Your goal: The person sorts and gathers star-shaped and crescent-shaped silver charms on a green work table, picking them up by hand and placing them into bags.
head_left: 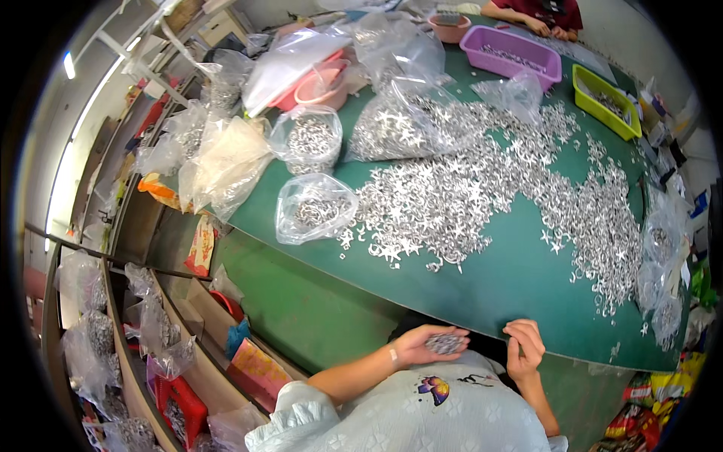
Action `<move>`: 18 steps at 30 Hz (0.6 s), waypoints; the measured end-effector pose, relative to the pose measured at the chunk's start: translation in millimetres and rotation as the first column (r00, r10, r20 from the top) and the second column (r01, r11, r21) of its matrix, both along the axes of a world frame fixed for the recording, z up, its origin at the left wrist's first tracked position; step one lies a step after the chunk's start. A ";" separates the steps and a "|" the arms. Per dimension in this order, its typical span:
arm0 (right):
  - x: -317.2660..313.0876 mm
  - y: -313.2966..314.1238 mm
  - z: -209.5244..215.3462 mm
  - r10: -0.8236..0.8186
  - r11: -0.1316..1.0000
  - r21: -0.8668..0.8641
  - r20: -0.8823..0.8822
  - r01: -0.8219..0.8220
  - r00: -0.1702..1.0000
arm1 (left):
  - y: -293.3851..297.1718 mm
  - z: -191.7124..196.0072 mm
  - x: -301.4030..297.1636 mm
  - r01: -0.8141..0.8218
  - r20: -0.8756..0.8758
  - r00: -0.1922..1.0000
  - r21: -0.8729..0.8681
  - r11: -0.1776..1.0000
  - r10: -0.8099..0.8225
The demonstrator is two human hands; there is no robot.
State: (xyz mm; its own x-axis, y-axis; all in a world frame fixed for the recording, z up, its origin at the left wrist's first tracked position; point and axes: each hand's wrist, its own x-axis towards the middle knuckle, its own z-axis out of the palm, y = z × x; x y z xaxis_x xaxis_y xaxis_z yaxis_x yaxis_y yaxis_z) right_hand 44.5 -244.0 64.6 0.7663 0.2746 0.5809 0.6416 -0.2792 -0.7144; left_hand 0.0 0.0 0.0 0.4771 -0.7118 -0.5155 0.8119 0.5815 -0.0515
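My left hand [413,345] is turned palm up just off the table's near edge, its fingers cupped round a small heap of silvery metal pieces [444,344]. A short way to the right, my right hand [526,348] is curled at the table edge, thumb and fingers closed together; whether anything small sits between them cannot be made out. Beyond both hands, a wide spread of loose silvery metal pieces [444,203], some star-shaped, covers much of the green table [361,275].
Clear bags of metal pieces [309,139] stand at the table's left. A purple basin [482,47] and a green basin [635,124] hold more at the far side. Another person's hands [550,32] rest there. Shelves with bags [98,331] line the left; colourful packages [640,407] lie lower right.
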 end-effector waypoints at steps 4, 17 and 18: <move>-12.0 9.9 -5.0 -0.062 0.996 0.057 -0.092 0.068 0.994 | 56.3 60.6 -23.5 -0.361 -0.177 0.913 0.068 0.930 0.367; -2.8 10.2 4.3 -0.053 0.996 0.058 -0.158 0.063 0.986 | 274.3 210.9 207.2 -0.862 0.510 0.463 0.449 0.235 0.725; -0.5 9.9 2.4 -0.057 0.996 0.062 -0.150 0.067 0.987 | 267.5 223.8 213.7 -0.889 0.587 0.379 0.446 0.105 0.715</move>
